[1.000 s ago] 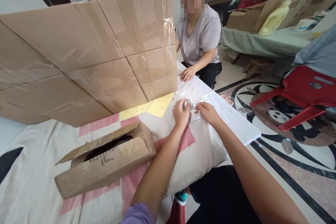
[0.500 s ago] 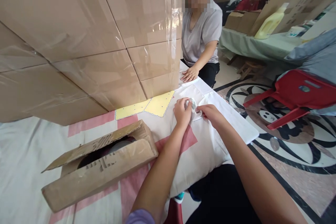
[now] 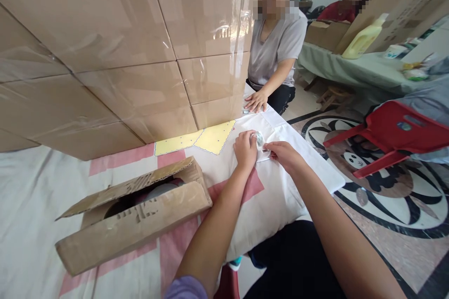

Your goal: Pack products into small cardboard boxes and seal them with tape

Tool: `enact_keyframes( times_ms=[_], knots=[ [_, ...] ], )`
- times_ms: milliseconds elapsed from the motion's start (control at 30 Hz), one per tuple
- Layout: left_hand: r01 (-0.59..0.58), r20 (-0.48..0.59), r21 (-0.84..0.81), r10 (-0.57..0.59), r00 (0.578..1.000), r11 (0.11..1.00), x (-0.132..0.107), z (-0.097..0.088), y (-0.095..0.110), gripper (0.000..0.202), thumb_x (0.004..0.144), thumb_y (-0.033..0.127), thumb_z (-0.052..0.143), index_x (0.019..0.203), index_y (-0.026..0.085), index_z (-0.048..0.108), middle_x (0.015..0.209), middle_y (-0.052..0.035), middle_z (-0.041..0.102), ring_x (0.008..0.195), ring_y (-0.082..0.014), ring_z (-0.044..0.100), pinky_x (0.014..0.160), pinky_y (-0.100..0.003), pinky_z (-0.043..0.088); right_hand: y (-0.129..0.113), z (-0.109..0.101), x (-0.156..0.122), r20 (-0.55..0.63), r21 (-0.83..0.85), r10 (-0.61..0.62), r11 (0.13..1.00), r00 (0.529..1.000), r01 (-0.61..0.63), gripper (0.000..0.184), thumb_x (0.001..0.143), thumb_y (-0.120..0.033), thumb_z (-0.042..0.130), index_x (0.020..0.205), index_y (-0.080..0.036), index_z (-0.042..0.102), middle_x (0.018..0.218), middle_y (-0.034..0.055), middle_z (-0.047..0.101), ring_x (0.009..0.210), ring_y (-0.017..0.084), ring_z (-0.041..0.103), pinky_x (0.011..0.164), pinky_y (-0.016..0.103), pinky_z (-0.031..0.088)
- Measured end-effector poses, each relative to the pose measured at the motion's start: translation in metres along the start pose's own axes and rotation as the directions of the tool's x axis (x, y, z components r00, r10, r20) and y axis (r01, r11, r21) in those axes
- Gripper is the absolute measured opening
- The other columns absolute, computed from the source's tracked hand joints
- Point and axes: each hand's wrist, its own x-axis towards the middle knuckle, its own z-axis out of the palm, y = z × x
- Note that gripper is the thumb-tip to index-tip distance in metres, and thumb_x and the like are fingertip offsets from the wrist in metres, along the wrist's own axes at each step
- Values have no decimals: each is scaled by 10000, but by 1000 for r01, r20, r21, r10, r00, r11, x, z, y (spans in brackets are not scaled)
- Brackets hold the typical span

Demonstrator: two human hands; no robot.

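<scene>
My left hand (image 3: 245,149) is closed around a small, whitish roll of clear tape (image 3: 260,139), held upright just above the cloth. Thumb and fingers of my right hand (image 3: 283,153) are pinched at the roll's right side, where the tape's loose end seems to be; the end itself is too small to make out. Left of my hands, two yellow dotted pieces with scalloped edges (image 3: 214,138) lie flat against the foot of the cardboard boxes. An open, worn cardboard box (image 3: 140,224) rests nearer to me on the left, with something dark and rounded inside.
Taped cardboard boxes (image 3: 129,65) form a tall wall at the left. Across the table corner, a person in grey (image 3: 280,42) rests a hand on the white cloth (image 3: 315,163). A red plastic chair (image 3: 403,131) stands at right; a yellow bottle (image 3: 365,37) is on the far table.
The view has tilted and shifted slightly. My hands keep nearly the same pose at the tape roll, and a small pale item now shows beside the other person's hand.
</scene>
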Motion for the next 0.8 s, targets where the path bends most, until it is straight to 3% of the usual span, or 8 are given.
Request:
enact_keyframes(
  times_ms=[200, 433, 667, 800],
  knots=[
    [-27, -13, -12, 27, 1000, 1000, 0, 0, -2, 218, 1018, 323, 502, 1153, 276, 666, 1217, -35, 684, 1139, -229, 600, 996, -381, 398, -6, 0, -2, -62, 56, -17, 998, 998, 20, 323, 661, -457, 789, 655, -169, 644, 572, 3, 488, 568, 127, 457, 519, 269, 380],
    [38, 48, 24, -39, 998, 999, -1, -6, 4, 276, 986, 224, 432, 1145, 334, 629, 1276, 31, 659, 1210, -199, 576, 1056, -369, 394, -20, 2, -19, -116, 12, -16, 1000, 993, 18, 225, 626, -354, 768, 686, -145, 709, 637, 7, 547, 623, 118, 476, 569, 257, 373],
    [25, 109, 53, -31, 994, 998, -3, -12, 7, 294, 921, 261, 526, 1190, 349, 608, 1312, 30, 643, 1229, -214, 567, 1073, -380, 399, -17, 1, -25, -145, -174, -20, 985, 989, -6, 217, 701, -329, 691, 567, -174, 617, 577, 0, 546, 589, 122, 470, 563, 262, 351],
    [10, 105, 27, -12, 994, 1000, -4, -12, 6, 301, 912, 257, 528, 1189, 341, 614, 1305, 25, 644, 1225, -220, 565, 1062, -396, 402, -10, -1, -21, -130, -234, -68, 972, 989, 37, 239, 737, -314, 651, 548, -186, 580, 629, 29, 619, 634, 146, 526, 563, 265, 360]
  ],
)
